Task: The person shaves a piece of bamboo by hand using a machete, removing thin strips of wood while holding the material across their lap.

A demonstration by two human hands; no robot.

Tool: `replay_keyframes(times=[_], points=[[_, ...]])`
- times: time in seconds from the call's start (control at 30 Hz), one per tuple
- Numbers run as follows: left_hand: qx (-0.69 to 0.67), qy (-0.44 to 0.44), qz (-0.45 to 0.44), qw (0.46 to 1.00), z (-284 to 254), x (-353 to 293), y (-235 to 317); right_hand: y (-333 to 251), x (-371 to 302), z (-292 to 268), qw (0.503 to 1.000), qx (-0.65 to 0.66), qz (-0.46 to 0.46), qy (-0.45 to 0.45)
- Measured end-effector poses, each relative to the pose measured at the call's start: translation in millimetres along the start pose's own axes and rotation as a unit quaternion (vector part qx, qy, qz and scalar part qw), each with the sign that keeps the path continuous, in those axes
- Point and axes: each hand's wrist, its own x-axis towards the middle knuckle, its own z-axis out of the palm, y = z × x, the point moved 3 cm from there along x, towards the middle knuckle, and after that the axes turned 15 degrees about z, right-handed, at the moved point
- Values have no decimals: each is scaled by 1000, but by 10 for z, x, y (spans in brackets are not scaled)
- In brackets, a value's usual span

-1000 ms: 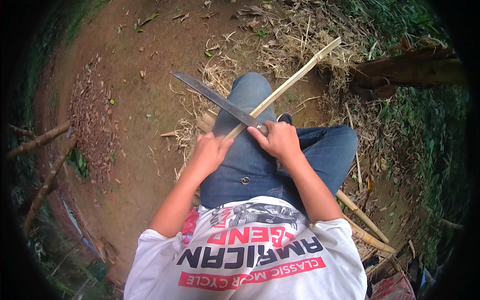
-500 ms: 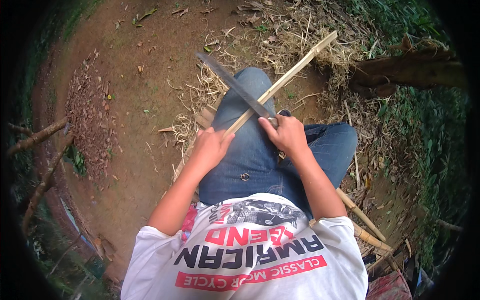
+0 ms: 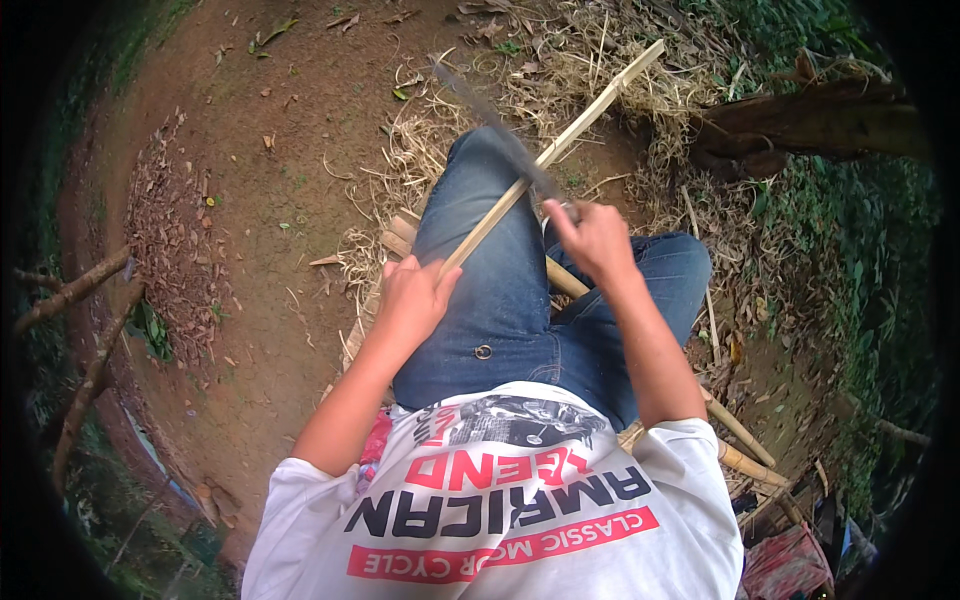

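My jeans [image 3: 490, 285] are blue, faded paler along the thigh. Over them, my stick [image 3: 590, 114] is pale yellow and my knife [image 3: 505, 142] dark grey. At their waist, my shirt [image 3: 495, 532] is white, printed in red, black and grey. Left of them the ground [image 3: 270, 240] is reddish brown; beyond them, shavings [image 3: 422, 143] are straw-coloured.

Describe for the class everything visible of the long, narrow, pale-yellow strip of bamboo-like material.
The long, narrow, pale-yellow strip looks like split bamboo, fairly straight, with a slight ridge near its far end. It slants away to the right across the blue denim trouser leg; whether it rests there is unclear. The bare left hand grips its near end, and a dark, blurred, metal-looking blade crosses it near the middle.
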Motion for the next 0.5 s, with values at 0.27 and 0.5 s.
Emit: replay_keyframes(times=[0.27,0.5], points=[[14,-5,-13,1000,-91,-182,-88,-16,147,72,986,-104,-124,44],[27,-12,6,1000,-100,-151,-78,724,746,-679,979,-128,48,153]])
